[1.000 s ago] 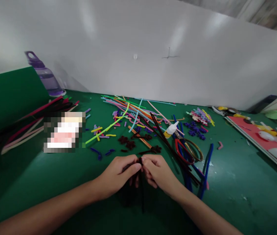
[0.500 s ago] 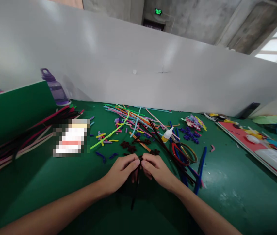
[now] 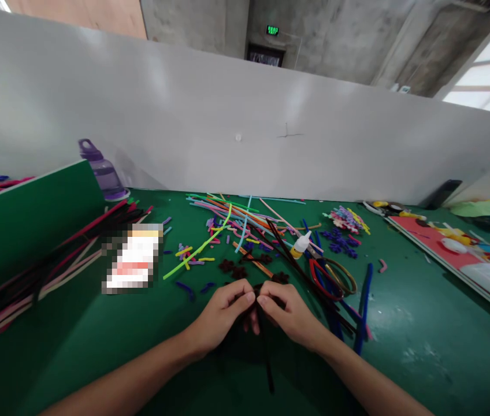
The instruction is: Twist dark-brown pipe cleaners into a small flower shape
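My left hand (image 3: 230,309) and my right hand (image 3: 286,309) meet fingertip to fingertip, low in the middle of the view. Between them they pinch a dark brown pipe cleaner (image 3: 266,358), whose free end hangs down toward me. The bent part in my fingers is mostly hidden. Just beyond my hands lie several dark brown pipe-cleaner flowers (image 3: 231,268). A small glue bottle (image 3: 300,245) with a white cap and yellow label is to their right, close to red-handled scissors (image 3: 323,280).
Loose coloured pipe cleaners (image 3: 223,211) and short cut pieces spread over the green table (image 3: 141,346). A purple bottle (image 3: 104,173) stands at the back left by a green board (image 3: 32,225). Blue flowers (image 3: 340,242) and a red-and-white box (image 3: 457,254) are at right. A white partition (image 3: 184,127) rises behind.
The hanging end of the brown pipe cleaner has swung from left-leaning to right-leaning. Both hands stay pinched together, and the camera view has shifted slightly.
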### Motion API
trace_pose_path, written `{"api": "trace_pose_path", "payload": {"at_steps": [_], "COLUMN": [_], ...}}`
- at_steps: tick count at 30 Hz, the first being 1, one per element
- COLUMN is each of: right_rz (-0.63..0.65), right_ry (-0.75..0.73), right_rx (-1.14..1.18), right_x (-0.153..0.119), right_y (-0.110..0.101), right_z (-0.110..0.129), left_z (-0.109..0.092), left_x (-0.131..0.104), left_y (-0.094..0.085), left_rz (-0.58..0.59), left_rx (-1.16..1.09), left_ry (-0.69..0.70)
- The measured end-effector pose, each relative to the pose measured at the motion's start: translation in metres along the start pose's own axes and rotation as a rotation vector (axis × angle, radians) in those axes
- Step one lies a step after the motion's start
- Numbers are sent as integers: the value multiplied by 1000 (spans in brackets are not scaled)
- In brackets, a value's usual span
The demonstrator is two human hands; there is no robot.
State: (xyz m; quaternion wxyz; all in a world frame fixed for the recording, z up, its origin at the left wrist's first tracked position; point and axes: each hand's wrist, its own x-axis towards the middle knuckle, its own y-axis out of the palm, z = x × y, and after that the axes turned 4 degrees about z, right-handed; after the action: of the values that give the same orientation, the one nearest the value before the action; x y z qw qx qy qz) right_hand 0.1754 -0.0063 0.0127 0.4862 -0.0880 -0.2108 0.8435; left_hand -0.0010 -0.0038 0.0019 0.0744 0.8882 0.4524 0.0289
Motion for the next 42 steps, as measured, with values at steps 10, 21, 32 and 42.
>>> {"api": "trace_pose_path", "payload": {"at_steps": [10,21,32,42], "right_rz": [124,-49,-26,46], "right_ry": [122,103,106,81], "right_rx": [521,102,86,238], "right_x": [0,-5,-11,-8], "right_y": [1,10,14,8], "right_z": [-9,-1,-3,1], "left_z": [2,-3,2,-2], "left_x": [-4,-5,-5,-3], "left_y": [2,3,2,-1], "left_rz": [58,18,94,57], "left_rx": [26,-61,-57,-121], "left_ry": [-37,-69,-151,-130]}}
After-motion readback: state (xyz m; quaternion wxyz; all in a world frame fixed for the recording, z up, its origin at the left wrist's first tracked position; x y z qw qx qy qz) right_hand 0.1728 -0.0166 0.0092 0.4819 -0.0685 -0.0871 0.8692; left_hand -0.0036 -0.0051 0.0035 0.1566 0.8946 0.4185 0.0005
